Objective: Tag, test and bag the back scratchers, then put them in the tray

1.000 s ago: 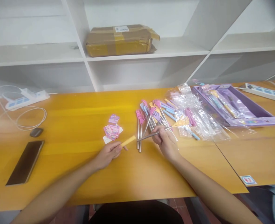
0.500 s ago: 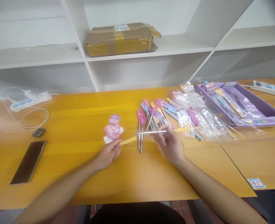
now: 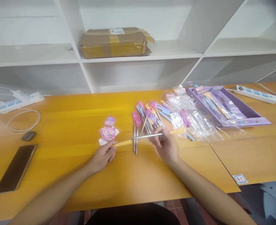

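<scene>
My left hand (image 3: 104, 155) is closed around a yellow handle tube (image 3: 124, 143), its free end pointing right. Between the fingers of my right hand (image 3: 166, 144) is a back scratcher with a metal rod (image 3: 147, 136) and a yellow claw head (image 3: 179, 131). The rod's bare tip is at or very near the tube's end; whether it has entered I cannot tell. Behind my right hand lies a pile of back scratchers (image 3: 137, 122) with pink, blue, purple and orange heads. Loose coloured handle tubes (image 3: 165, 116) lie beside the pile. Small printed cards (image 3: 108, 132) are just beyond my left hand.
Clear plastic bags (image 3: 194, 115) and a purple box (image 3: 245, 107) holding wrapped pieces lie at the right. A phone (image 3: 15, 168), a small dark case (image 3: 28, 136) and a power strip (image 3: 19, 101) are at the left. Behind, a taped carton (image 3: 114, 43) sits on a shelf.
The rod's tip and the yellow tube's end have come together and line up more closely. The whole view has shifted, so the table things appear further left.
</scene>
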The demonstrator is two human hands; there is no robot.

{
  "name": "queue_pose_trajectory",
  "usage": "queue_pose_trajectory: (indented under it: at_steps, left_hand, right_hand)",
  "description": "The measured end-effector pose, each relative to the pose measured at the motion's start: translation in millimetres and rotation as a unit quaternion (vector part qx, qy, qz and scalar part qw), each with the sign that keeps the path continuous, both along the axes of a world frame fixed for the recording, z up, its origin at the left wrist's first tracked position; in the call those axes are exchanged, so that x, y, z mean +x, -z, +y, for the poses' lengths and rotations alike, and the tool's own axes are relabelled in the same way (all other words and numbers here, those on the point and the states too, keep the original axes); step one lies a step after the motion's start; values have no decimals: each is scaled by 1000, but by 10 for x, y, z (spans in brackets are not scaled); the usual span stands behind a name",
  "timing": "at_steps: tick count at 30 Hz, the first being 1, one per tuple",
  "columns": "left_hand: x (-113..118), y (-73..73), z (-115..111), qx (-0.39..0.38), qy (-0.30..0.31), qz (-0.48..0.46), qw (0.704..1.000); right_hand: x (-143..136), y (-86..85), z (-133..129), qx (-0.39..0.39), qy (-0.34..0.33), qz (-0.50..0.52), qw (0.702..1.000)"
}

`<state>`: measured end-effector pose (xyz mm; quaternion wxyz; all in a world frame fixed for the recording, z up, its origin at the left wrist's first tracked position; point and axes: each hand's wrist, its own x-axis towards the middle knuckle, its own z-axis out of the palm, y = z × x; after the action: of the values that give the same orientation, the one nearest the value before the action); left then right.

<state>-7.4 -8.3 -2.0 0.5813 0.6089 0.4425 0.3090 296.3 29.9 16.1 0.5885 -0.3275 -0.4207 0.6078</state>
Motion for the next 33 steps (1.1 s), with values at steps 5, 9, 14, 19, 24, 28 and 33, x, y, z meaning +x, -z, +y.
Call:
queue_pose_trajectory:
  at_steps: [5, 9, 14, 19, 24, 28, 33]
  left_hand:
    - [-12, 31, -5, -1, -5, -3, 1000]
    - [-12, 40, -5, -5, -14, -4, 1000]
    - [-2, 14, -3, -13, -25, 1, 1000]
    - [16, -3, 5, 3, -32, 4, 999]
    - [26, -12, 14, 16, -21, 30, 999]
    - [19, -22, 26, 23, -23, 39, 999]
    - [21, -40, 29, 29, -9, 50, 998]
  right_hand:
    - [14, -24, 14, -4, -2, -1, 1000]
    - [12, -5, 3, -6, 7, -40, 999]
    - [26, 14, 4, 9, 14, -69, 997]
    - [62, 47, 10, 8, 26, -112, 993]
    - [64, 118, -10, 14, 29, -135, 990]
    - [18, 133, 6, -4, 12, -129, 992]
    - [14, 141, 25, -10, 5, -119, 993]
